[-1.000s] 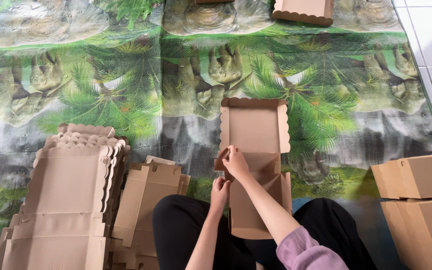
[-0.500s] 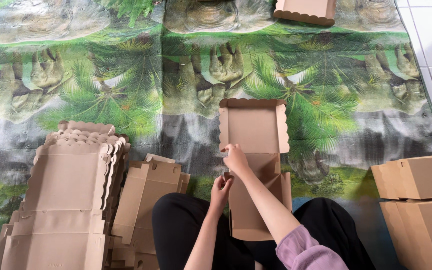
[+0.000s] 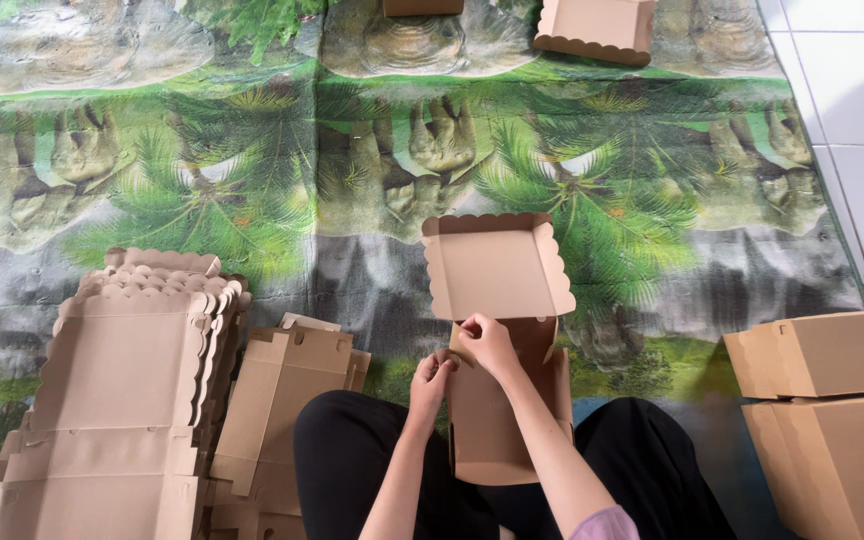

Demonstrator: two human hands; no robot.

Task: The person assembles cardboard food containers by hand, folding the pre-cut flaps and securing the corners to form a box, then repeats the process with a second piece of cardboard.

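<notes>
While hands (image 3: 462,360) fold one box (image 3: 500,340), two finished (image 3: 822,350)

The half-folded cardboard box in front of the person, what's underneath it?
The box rests on the person's black-trousered legs, and its open scalloped lid lies over the printed floor mat. Both hands, left and right, grip its left wall. What lies directly beneath the base is covered.

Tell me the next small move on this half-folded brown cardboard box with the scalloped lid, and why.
Probably press the left side wall upright and lock its corner. Both the left hand and the right hand pinch the rear left corner of the half-folded brown cardboard box, where the open scalloped lid hinges, and that corner looks unfinished while the lid lies flat on the printed mat.
</notes>
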